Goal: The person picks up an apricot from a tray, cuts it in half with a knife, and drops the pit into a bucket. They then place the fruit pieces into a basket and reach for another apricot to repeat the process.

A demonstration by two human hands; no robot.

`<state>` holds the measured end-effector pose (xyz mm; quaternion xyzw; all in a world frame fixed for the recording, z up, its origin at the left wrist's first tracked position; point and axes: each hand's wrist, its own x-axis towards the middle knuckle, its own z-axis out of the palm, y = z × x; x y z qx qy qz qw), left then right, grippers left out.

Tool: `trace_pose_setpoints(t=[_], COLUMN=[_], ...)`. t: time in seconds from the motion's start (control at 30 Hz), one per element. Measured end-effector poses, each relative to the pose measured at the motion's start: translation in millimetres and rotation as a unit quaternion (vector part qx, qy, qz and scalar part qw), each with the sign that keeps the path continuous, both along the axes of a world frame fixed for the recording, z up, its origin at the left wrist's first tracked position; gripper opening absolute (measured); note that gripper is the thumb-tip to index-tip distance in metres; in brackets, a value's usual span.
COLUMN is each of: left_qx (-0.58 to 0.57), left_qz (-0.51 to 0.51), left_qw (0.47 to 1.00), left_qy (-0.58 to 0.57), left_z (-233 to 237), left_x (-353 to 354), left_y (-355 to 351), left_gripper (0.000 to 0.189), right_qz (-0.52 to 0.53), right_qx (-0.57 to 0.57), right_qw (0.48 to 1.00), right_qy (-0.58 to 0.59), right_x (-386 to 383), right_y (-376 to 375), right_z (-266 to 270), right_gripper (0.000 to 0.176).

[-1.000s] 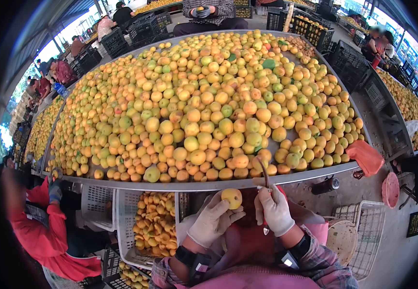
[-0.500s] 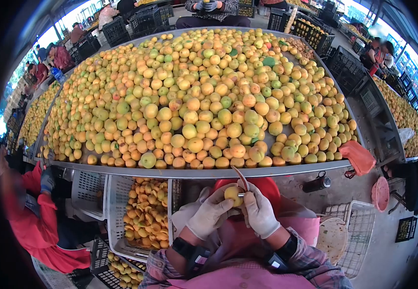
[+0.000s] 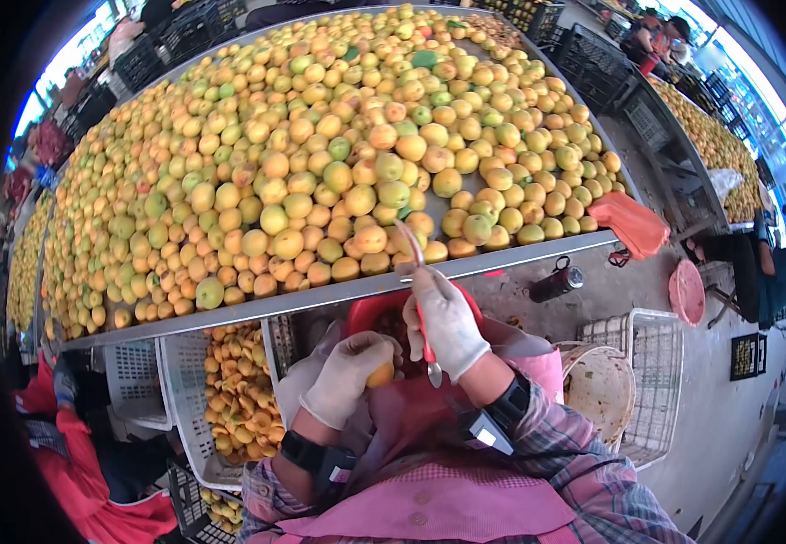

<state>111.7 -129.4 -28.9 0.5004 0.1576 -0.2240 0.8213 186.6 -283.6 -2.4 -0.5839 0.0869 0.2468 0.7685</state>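
Observation:
My left hand [image 3: 343,379], in a pale glove, is closed around an apricot [image 3: 380,374], of which only a small orange part shows. In my gloved right hand [image 3: 447,326] is a pitting knife with a red handle [image 3: 427,343]. Its curved blade points up past the table edge, and a small silver spoon-shaped end sticks out below. The knife and the apricot are apart. Behind both hands, partly hidden by them, is a red basin [image 3: 366,314]. Whole apricots [image 3: 275,218] lie heaped on the metal-edged table [image 3: 320,299] beyond.
At left, a white crate [image 3: 180,399] holds halved apricots [image 3: 241,390]. A person in red [image 3: 94,480] sits beside it. To the right stand a pale bucket [image 3: 606,390], a white crate [image 3: 660,390] and a black flask [image 3: 556,283]. An orange bag [image 3: 633,225] hangs at the table corner.
My hands have moved apart. The knife, earlier against the apricot, is now raised away from it in my right hand. My left hand has shifted left with the apricot. The view has turned.

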Motion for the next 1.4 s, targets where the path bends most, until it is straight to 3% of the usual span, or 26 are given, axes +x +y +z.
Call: trace_pose_setpoints(t=[0.1, 0.17, 0.27, 0.37, 0.43, 0.5, 0.6, 0.63, 0.7, 0.77, 0.83, 0.87, 0.97, 1.07, 1.17, 1.2, 1.3, 1.33, 1.4], left_qx=[0.005, 0.066, 0.221, 0.198, 0.178, 0.196, 0.221, 0.234, 0.226, 0.151, 0.143, 0.136, 0.127, 0.051, 0.006, 0.004, -0.049, -0.072, -0.097], left_qz=[0.005, -0.047, -0.226, -0.236, -0.236, -0.222, -0.236, -0.236, -0.212, -0.191, -0.200, -0.220, -0.226, -0.278, -0.257, -0.255, -0.268, -0.261, -0.252], left_qw=[1.000, 0.995, 0.939, 0.938, 0.938, 0.923, 0.904, 0.898, 0.894, 0.924, 0.929, 0.931, 0.925, 0.933, 0.938, 0.939, 0.938, 0.944, 0.948], left_qy=[-0.028, -0.051, -0.134, -0.160, -0.180, -0.244, -0.280, -0.290, -0.324, -0.294, -0.277, -0.257, -0.277, -0.224, -0.232, -0.233, -0.214, -0.191, -0.167], left_z=[8.7, 17.2, 23.0, 29.4, 23.9, 23.5, 39.2, 43.3, 35.7, 37.2, 44.5, 47.3, 46.6, 43.7, 37.6, 36.4, 38.7, 43.5, 45.4], left_x=[-3.1, -1.7, -4.2, -9.0, -11.3, -12.6, -3.9, -3.2, -0.5, 1.1, 4.3, 6.1, 4.7, 9.8, 10.8, 12.0, 14.1, 11.8, 9.2], left_y=[-6.5, -3.3, -7.0, -25.0, -40.8, -53.3, -60.9, -62.5, -67.1, -73.9, -78.5, -81.3, -92.6, -97.4, -103.7, -103.8, -102.6, -103.1, -105.1], left_gripper=[0.017, 0.016, 0.019, 0.023, 0.027, 0.028, 0.026, 0.026, 0.030, 0.037, 0.041, 0.045, 0.048, 0.047, 0.043, 0.043, 0.037, 0.033, 0.030], right_qz=[-0.009, -0.033, -0.073, -0.125, -0.181, -0.182, -0.215, -0.212, -0.198, -0.211, -0.215, -0.195, -0.183, -0.169, -0.157, -0.164, -0.174, -0.166, -0.157], right_qx=[-0.014, -0.009, 0.034, 0.078, 0.217, 0.257, 0.400, 0.482, 0.586, 0.591, 0.627, 0.633, 0.656, 0.698, 0.741, 0.730, 0.729, 0.743, 0.749], right_qw=[1.000, 0.999, 0.997, 0.987, 0.949, 0.936, 0.855, 0.796, 0.745, 0.738, 0.700, 0.695, 0.678, 0.638, 0.590, 0.590, 0.609, 0.583, 0.574], right_qy=[-0.015, -0.032, 0.000, 0.058, 0.139, 0.159, 0.249, 0.299, 0.251, 0.248, 0.266, 0.278, 0.277, 0.278, 0.280, 0.303, 0.261, 0.283, 0.290], right_x=[7.2, 13.6, 22.7, 31.6, 35.9, 39.5, 49.1, 57.5, 59.6, 66.9, 61.9, 78.1, 76.9, 68.8, 58.9, 56.7, 50.5, 48.6, 41.0], right_y=[0.9, -1.9, 0.6, 2.8, -1.3, -5.4, -12.7, -20.3, -26.0, -33.9, -40.7, -55.2, -60.2, -64.1, -65.6, -68.3, -69.2, -69.3, -69.1], right_z=[3.7, 1.9, 7.1, 13.1, 11.6, 5.1, -1.2, -0.6, 3.5, 11.5, 39.6, 20.7, 34.9, 57.7, 81.7, 89.8, 98.8, 102.1, 114.7], right_gripper=[0.033, 0.033, 0.029, 0.028, 0.031, 0.033, 0.035, 0.036, 0.039, 0.037, 0.030, 0.023, 0.022, 0.022, 0.023, 0.033, 0.032, 0.041, 0.036])
